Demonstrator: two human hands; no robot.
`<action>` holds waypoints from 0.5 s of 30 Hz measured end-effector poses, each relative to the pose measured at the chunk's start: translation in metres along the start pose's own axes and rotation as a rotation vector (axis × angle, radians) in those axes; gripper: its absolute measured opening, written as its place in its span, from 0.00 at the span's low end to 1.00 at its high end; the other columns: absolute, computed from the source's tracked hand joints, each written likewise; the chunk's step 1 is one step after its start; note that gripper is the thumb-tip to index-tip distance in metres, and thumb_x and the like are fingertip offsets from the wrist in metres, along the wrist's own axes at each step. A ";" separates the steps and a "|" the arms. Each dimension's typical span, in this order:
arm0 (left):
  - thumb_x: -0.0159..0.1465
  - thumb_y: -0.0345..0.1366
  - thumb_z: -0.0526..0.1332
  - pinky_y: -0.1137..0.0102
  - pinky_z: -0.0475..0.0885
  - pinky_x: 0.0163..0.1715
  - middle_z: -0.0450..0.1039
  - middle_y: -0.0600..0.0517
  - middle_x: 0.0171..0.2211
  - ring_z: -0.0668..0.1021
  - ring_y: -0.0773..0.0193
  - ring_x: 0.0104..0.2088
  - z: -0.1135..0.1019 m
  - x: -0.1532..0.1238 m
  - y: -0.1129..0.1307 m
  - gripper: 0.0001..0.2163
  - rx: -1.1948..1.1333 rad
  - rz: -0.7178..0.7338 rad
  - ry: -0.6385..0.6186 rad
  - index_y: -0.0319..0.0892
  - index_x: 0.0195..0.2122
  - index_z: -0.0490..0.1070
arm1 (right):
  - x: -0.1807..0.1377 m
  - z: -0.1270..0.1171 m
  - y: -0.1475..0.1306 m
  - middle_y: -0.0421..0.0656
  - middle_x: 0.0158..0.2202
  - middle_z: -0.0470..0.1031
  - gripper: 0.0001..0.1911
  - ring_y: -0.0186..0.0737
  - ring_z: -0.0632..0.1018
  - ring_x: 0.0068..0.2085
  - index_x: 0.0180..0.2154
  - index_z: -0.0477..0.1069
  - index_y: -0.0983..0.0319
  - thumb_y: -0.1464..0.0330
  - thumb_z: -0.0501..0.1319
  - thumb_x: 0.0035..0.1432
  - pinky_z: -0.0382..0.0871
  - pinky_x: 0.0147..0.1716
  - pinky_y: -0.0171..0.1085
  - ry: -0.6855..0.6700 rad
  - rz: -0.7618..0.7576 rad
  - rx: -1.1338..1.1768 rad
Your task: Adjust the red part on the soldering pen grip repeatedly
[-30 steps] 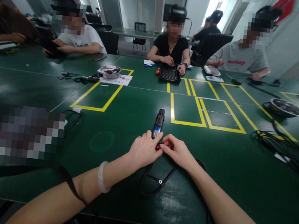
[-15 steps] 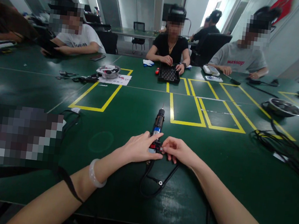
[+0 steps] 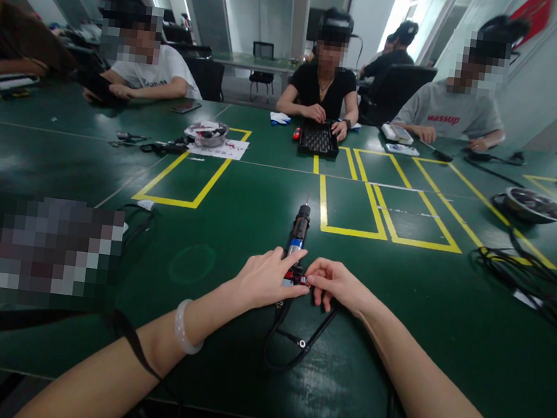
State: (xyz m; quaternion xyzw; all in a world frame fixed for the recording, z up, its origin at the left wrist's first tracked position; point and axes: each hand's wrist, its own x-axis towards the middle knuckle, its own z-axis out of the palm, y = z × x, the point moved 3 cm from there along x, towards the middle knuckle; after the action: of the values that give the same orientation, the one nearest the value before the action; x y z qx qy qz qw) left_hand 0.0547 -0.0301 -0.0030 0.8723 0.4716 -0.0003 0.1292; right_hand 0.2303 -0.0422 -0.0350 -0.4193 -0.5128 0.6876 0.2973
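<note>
A black electric screwdriver (image 3: 299, 228) with a blue band lies on the green table (image 3: 239, 204), its tip pointing away from me. My left hand (image 3: 263, 279) rests on its rear end, fingers curled over the body. My right hand (image 3: 333, 284) pinches a small red part (image 3: 297, 277) at the tool's back, fingers closed on it. The tool's black cable (image 3: 294, 338) loops on the table below both hands.
Yellow tape rectangles (image 3: 353, 211) mark the table. A black tray (image 3: 319, 140) lies before a person opposite. A metal bowl (image 3: 535, 205) and a coil of black cables (image 3: 527, 274) are at right. Several people sit around the far side. Papers and tools (image 3: 206, 137) lie at left.
My left hand has loosened from a fist to a flatter hold on the tool's rear. The right hand shifted slightly right, uncovering the red part.
</note>
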 end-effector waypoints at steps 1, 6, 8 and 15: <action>0.61 0.65 0.48 0.61 0.71 0.39 0.68 0.43 0.47 0.76 0.48 0.47 0.000 0.000 0.001 0.37 0.006 -0.002 0.002 0.56 0.68 0.49 | 0.000 0.000 0.000 0.35 0.21 0.73 0.18 0.30 0.74 0.18 0.36 0.64 0.63 0.59 0.67 0.53 0.68 0.11 0.26 -0.001 -0.004 -0.004; 0.63 0.63 0.48 0.62 0.71 0.40 0.68 0.44 0.46 0.76 0.49 0.47 -0.003 -0.001 0.004 0.35 0.043 -0.011 0.001 0.55 0.68 0.50 | 0.001 0.003 0.002 0.33 0.20 0.70 0.15 0.31 0.74 0.17 0.37 0.63 0.62 0.59 0.64 0.56 0.67 0.10 0.26 0.022 -0.031 -0.117; 0.63 0.63 0.48 0.62 0.71 0.40 0.68 0.45 0.46 0.76 0.49 0.47 -0.004 -0.002 0.005 0.34 0.056 -0.008 0.012 0.55 0.68 0.50 | 0.001 0.004 0.001 0.32 0.20 0.68 0.13 0.30 0.73 0.17 0.36 0.63 0.62 0.60 0.62 0.57 0.65 0.09 0.26 0.047 -0.048 -0.200; 0.64 0.62 0.49 0.61 0.72 0.40 0.67 0.45 0.46 0.76 0.50 0.45 -0.006 -0.003 0.008 0.34 0.073 -0.005 0.019 0.54 0.68 0.51 | -0.001 0.006 -0.002 0.31 0.18 0.67 0.06 0.26 0.67 0.14 0.33 0.64 0.61 0.65 0.59 0.59 0.57 0.08 0.23 0.122 -0.070 -0.412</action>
State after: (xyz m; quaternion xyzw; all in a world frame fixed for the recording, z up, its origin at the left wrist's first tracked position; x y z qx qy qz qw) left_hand 0.0591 -0.0360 0.0052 0.8751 0.4748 -0.0097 0.0929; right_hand 0.2254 -0.0448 -0.0321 -0.4939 -0.6377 0.5309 0.2598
